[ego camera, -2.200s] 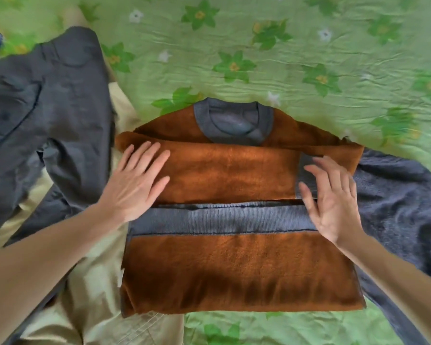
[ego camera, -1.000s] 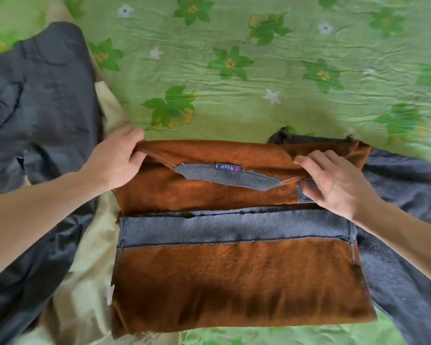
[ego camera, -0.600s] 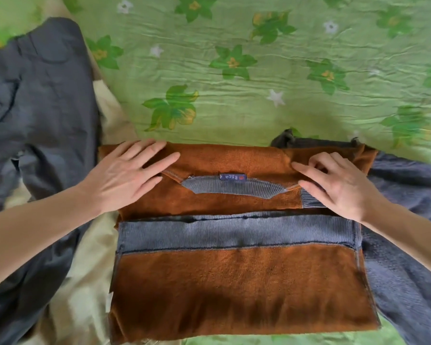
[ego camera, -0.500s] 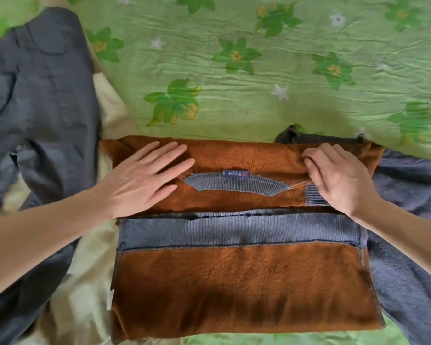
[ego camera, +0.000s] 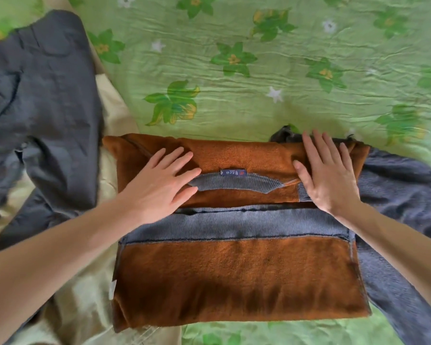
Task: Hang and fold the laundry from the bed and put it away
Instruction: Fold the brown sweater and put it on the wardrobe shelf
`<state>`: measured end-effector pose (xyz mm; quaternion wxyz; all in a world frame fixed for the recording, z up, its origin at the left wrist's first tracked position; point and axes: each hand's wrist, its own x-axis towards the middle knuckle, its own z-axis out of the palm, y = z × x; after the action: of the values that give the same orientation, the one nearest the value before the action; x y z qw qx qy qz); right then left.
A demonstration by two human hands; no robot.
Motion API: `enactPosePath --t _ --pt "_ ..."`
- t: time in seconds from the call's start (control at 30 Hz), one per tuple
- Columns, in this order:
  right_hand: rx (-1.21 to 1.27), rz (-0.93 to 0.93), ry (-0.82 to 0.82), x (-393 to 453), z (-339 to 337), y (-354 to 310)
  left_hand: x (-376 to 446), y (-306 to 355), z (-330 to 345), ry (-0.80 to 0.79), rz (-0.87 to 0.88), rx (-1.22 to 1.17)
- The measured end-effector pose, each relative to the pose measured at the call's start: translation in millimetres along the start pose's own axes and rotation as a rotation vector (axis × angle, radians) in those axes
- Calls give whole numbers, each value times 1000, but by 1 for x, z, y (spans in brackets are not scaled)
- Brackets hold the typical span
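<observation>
A brown fleece sweater [ego camera: 234, 275] with grey ribbed trim lies folded into a rectangle on the green floral bed sheet [ego camera: 234, 95]. Its top part is folded down, so the grey collar with a small blue label faces up in the middle. My left hand [ego camera: 159, 185] lies flat with straight fingers on the folded top part, left of the collar. My right hand [ego camera: 326, 173] lies flat on the same fold at its right end, fingers spread toward the far edge.
Dark grey trousers [ego camera: 40, 95] lie spread at the left over a beige garment [ego camera: 85, 307]. A blue-grey knit garment [ego camera: 403, 220] lies under and to the right of the sweater. Bare sheet stretches beyond the sweater.
The sweater's top part with the collar was folded down toward me. Both hands let go of the fold and now lie flat on it, the left having slid toward the collar.
</observation>
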<state>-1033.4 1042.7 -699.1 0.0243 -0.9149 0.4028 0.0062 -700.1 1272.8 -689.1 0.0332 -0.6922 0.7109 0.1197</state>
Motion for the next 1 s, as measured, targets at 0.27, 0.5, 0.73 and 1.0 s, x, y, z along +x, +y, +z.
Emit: enactPosePath --t 0.27,0.5,0.73,1.0 --pt "91 -283 -30 -143 -3 -32 -99 59 33 94 30 -3" --pt "20 -340 -193 -260 22 5 -190 84 64 30 33 19" --pt "-62 -398 -201 -265 17 38 -220 86 61 -76 56 40" --pt "302 -223 -211 -254 -17 51 -207 128 63 -61 -203 -1"
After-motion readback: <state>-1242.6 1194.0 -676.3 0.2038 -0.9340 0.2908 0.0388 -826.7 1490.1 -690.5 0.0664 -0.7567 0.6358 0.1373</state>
